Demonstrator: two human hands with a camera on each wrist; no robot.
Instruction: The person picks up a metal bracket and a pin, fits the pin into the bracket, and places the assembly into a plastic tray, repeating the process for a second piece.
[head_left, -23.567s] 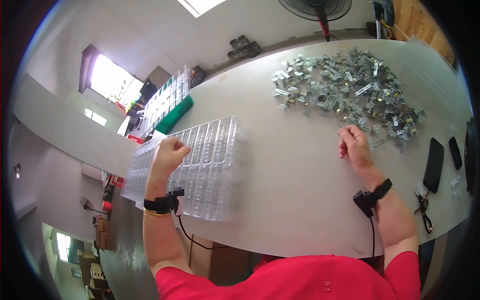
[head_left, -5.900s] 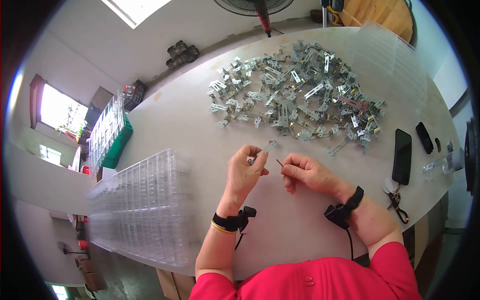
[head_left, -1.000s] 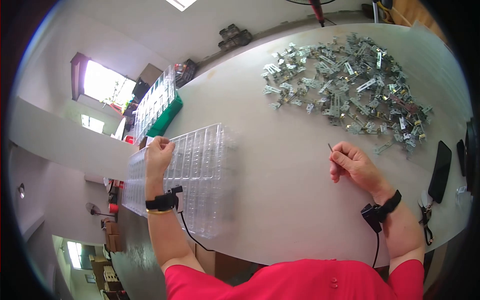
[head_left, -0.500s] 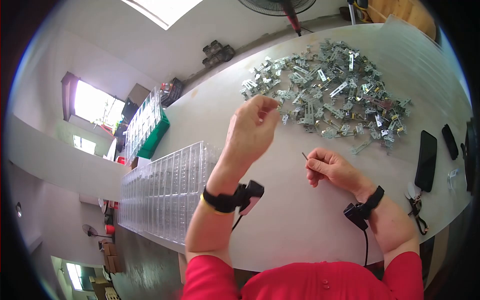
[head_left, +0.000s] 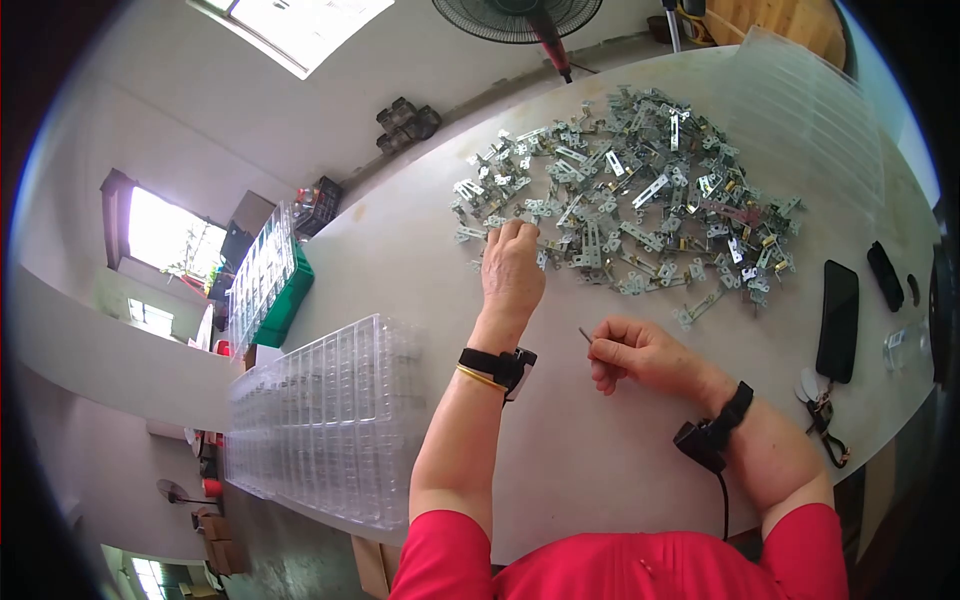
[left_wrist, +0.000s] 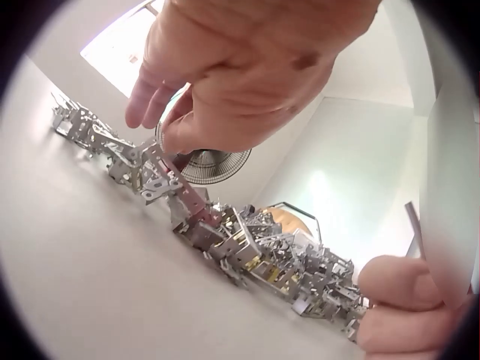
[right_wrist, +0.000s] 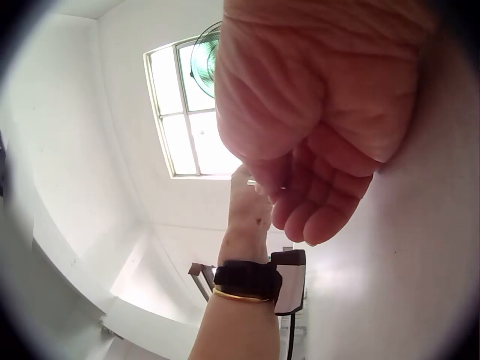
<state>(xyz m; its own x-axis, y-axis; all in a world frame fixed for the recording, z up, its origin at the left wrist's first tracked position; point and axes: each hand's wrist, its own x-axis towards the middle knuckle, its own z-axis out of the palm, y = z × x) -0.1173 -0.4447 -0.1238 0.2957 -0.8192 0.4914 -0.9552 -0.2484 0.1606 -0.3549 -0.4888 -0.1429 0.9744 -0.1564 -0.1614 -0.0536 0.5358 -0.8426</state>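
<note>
A spread-out pile of small metal brackets (head_left: 650,190) covers the far side of the table. My left hand (head_left: 513,270) is at the pile's near left edge, fingers pointing down among the parts. In the left wrist view a gap shows between the fingers and thumb of that hand (left_wrist: 225,82), with a silvery bracket (left_wrist: 156,184) just below the fingertips. Nearer to me, my right hand (head_left: 645,350) pinches a thin dark rod (head_left: 585,335) between thumb and forefinger, its tip sticking out to the left. One bracket (head_left: 735,213) in the pile is reddish.
Clear compartment trays (head_left: 310,420) are stacked at the left. Beyond them stands a green box (head_left: 287,310) under a compartment tray. On the right lie a black phone (head_left: 838,320), a black case (head_left: 883,275) and keys (head_left: 815,390). A clear ribbed sheet (head_left: 810,110) lies at far right.
My left hand has gone from over the clear trays, rightward to the edge of the bracket pile. The right hand still pinches the rod. The head view has shifted.
</note>
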